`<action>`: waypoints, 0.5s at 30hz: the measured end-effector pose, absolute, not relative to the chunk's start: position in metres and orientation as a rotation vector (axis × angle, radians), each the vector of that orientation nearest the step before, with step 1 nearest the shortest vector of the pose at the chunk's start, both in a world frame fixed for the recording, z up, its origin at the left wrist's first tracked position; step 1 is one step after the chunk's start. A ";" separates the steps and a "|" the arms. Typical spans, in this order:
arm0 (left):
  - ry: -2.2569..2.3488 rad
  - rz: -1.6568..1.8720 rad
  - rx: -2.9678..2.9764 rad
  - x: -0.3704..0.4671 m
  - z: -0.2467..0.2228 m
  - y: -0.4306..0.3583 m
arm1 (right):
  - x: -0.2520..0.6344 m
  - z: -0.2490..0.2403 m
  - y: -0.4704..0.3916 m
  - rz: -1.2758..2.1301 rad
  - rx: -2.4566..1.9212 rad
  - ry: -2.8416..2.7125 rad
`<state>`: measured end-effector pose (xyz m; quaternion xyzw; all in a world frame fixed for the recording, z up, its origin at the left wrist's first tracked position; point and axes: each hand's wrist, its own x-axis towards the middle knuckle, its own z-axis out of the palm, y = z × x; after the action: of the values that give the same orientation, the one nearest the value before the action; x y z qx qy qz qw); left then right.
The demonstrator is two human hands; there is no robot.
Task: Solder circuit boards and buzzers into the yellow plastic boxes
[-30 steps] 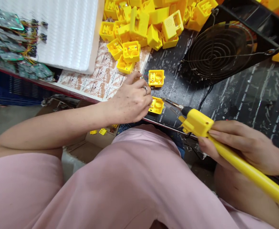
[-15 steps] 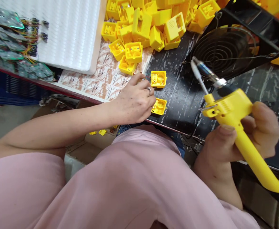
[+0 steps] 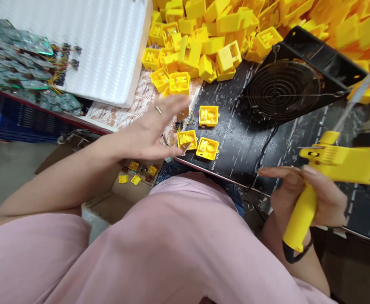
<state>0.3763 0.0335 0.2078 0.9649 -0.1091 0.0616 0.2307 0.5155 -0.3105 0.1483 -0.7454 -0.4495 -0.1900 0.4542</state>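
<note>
My left hand point(image 3: 153, 128) is held over the bench edge with its fingers spread, slightly blurred, and nothing shows in its grasp. Close to its fingertips lies a small open yellow casing point(image 3: 188, 139) with thin wires and a dark connector beside it. A second yellow casing point(image 3: 207, 149) sits just right of that one, and a third casing point(image 3: 209, 115) lies above them, with small parts inside. In my right hand point(image 3: 327, 198) is a yellow solder-feed soldering gun point(image 3: 336, 158), gripped by its handle. Its tip end points up and right, blurred, away from the casings.
A heap of yellow casings point(image 3: 189, 52) covers the back. A black fan point(image 3: 282, 90) stands on the black bench top at right, its cable running forward. At left are a white foam sheet point(image 3: 102, 46) and stacked circuit boards point(image 3: 17, 59) with wires. Below is a cardboard box point(image 3: 115, 202).
My left hand has drawn back left from the casings and spread its fingers, uncovering another casing. My right hand has swung the soldering gun, its tip turning from upper left to upper right.
</note>
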 end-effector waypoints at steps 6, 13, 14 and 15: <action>-0.204 -0.129 3.022 0.392 0.191 0.009 | 0.517 0.165 -0.296 -0.786 -1.793 -1.226; -0.233 -0.017 2.870 0.399 0.196 0.012 | 0.512 0.157 -0.297 -0.868 -1.882 -1.248; -0.241 0.009 2.812 0.388 0.201 0.020 | 0.512 0.155 -0.297 -0.864 -1.883 -1.256; -0.262 -0.004 2.755 0.373 0.208 0.029 | 0.512 0.155 -0.297 -0.858 -1.884 -1.272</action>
<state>0.3732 0.0286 0.2079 0.9781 -0.0930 -0.0016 0.1859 0.5124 -0.2971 0.1546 -0.7267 -0.4907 -0.3310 0.3487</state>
